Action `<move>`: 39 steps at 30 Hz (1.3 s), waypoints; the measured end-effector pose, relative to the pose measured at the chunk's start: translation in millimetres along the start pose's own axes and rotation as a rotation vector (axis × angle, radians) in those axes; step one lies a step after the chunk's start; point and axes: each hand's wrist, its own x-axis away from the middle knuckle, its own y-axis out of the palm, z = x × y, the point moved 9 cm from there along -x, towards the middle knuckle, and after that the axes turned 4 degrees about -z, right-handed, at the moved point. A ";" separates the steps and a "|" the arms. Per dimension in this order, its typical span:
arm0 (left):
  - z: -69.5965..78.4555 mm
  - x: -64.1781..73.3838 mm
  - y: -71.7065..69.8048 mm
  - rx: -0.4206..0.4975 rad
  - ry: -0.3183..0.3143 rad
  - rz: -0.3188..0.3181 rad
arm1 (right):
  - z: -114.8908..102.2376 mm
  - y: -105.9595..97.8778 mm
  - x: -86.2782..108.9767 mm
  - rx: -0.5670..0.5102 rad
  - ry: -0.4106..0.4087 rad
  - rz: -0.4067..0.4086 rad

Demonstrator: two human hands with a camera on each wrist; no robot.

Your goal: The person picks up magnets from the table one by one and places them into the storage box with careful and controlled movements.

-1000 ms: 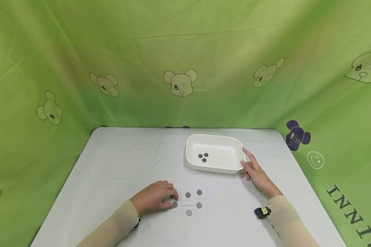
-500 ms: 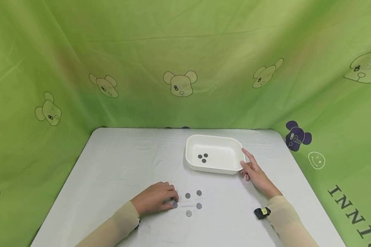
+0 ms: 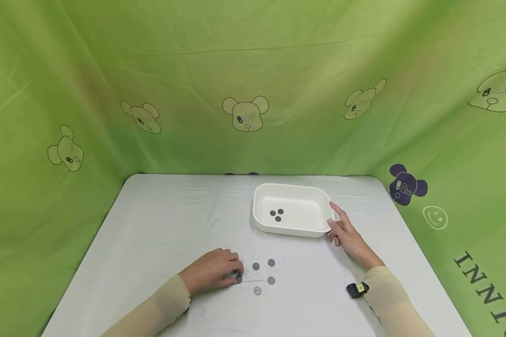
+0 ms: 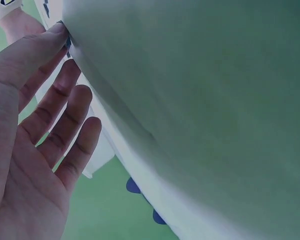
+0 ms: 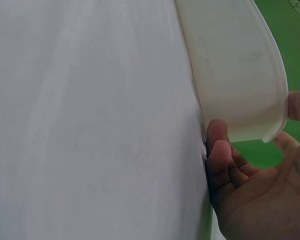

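At the left front of the table, my left hand (image 3: 212, 270) pinches a small grey coin (image 3: 239, 280) between thumb and index finger, low over the white cloth. The left wrist view has the thumb (image 4: 37, 47) meeting the index finger at the coin's dark edge, the other fingers loosely bent. Just right of it lie several more grey coins (image 3: 257, 290). My right hand (image 3: 353, 241) grips the right end of a white rectangular tray (image 3: 293, 231), index finger and thumb on its rim and the other fingers curled below. Three dark coins (image 3: 278, 218) lie inside the tray's left part.
A white cloth covers the table (image 3: 173, 215), its back edge a little behind the tray. Green curtains (image 3: 185, 70) printed with bear heads rise at the back and both sides. A black wrist strap with a yellow tag (image 3: 357, 290) sits at the right sleeve.
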 end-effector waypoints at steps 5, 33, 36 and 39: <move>3.5 0.3 -2.4 -0.005 0.023 0.025 | -0.1 0.2 0.0 0.001 -0.002 0.002; 15.5 0.2 -1.2 -0.072 0.044 0.044 | 0.4 0.4 -0.3 -0.015 0.005 0.004; 16.6 0.9 -0.8 -0.070 0.051 0.045 | 0.8 0.4 -0.4 -0.017 0.003 0.000; 17.1 1.8 -0.8 -0.060 0.051 0.046 | 1.2 0.5 -0.5 -0.021 0.003 -0.003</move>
